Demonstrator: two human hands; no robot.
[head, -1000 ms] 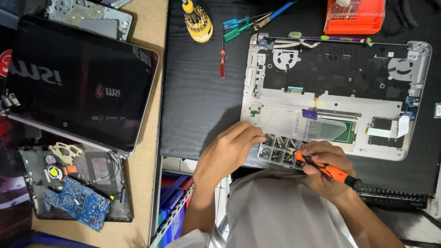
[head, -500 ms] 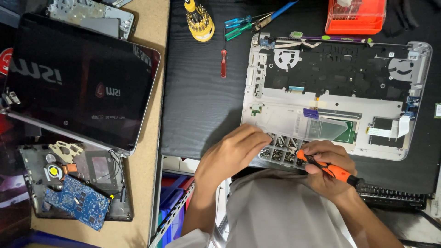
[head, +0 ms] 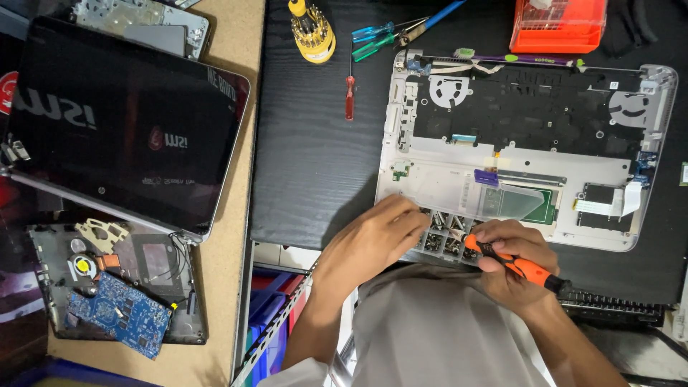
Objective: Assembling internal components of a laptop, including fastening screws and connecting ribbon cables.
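Observation:
An opened silver laptop base lies upside down on the black desk, its black keyboard backing and white ribbon cables exposed. At its near edge sits a small compartment tray of screws. My left hand reaches into that tray with its fingertips pinched together; whether it grips a screw is hidden. My right hand holds an orange and black screwdriver, its tip pointing left over the tray.
A detached black laptop lid lies at the left, with a stripped chassis and blue circuit board below it. A yellow bit holder, red screwdriver, blue and green screwdrivers and an orange box lie along the far side.
My left hand has slid slightly right, deeper over the screw tray. The right hand and screwdriver have barely moved.

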